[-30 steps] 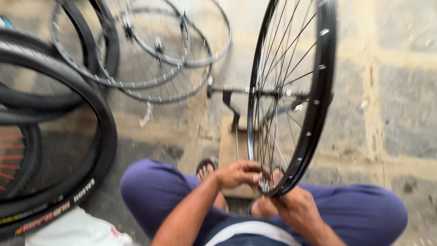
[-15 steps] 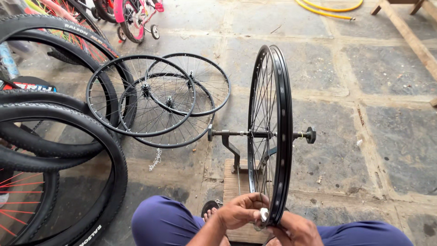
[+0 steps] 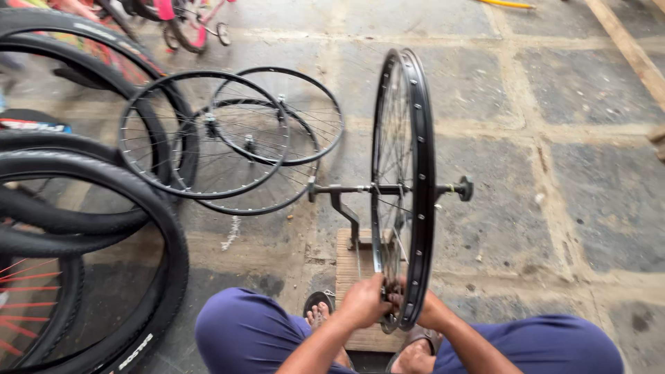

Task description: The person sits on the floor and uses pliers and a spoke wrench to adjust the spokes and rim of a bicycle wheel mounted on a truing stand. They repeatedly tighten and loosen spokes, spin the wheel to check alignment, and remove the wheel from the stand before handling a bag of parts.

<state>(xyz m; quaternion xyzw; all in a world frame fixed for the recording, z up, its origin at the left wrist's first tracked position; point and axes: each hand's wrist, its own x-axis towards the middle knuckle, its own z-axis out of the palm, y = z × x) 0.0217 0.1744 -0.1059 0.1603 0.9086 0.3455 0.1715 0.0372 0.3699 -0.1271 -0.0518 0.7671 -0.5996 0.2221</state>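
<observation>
A black bicycle rim (image 3: 418, 173) with thin spokes stands upright on a metal truing stand (image 3: 344, 202) bolted to a wooden block (image 3: 346, 266). My left hand (image 3: 364, 301) is closed on the spokes at the bottom of the rim, on its left side. My right hand (image 3: 424, 312) is mostly hidden behind the rim's lower edge and presses against it from the right. Whether a small tool is between my fingers cannot be told. My knees in blue trousers (image 3: 239, 332) frame the stand.
Three bare spoked rims (image 3: 208, 135) lie overlapping on the stone floor to the left. Large black tyres (image 3: 83, 228) lean at the far left, one with red spokes. A pink child's bicycle (image 3: 176, 17) is at the top left. A wooden plank (image 3: 627, 45) runs along the top right.
The camera has tilted slightly and pulled back from the wheel. My hands stay at the bottom of the rim, the left one shifted a little lower on the spokes.
</observation>
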